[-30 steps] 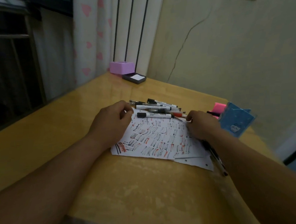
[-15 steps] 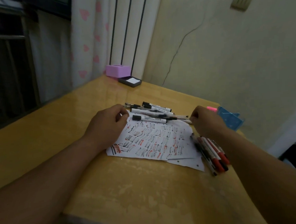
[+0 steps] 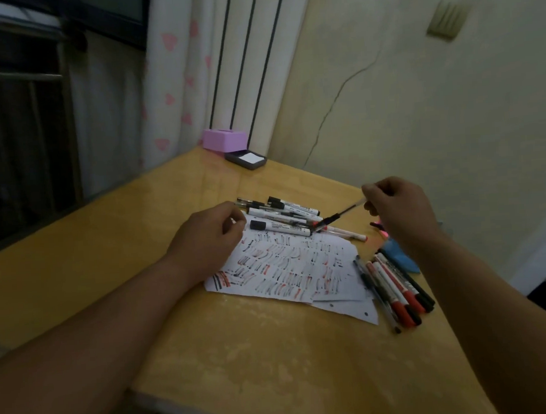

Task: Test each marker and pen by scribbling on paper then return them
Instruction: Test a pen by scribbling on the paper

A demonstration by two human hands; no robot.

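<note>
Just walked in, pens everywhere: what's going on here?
A person is testing pens. The right hand pinches a thin clear black-tipped pen, held above a pile of white markers. The left hand rests on the scribble-covered white paper. More red and black markers lie beside it on the yellow wooden table.

The surface was a yellow-ochre wood tone, mottled with paler blotches. The paper was white, covered in rows of short black and red scribbles. At its far edge the markers had white barrels with black caps. The marker bundle on the right had white barrels capped in red and black. The pen in the right hand looked black with a clear end. The box was lilac-pink, and the curtain was white with pink hearts (faint in the dim light).
</note>
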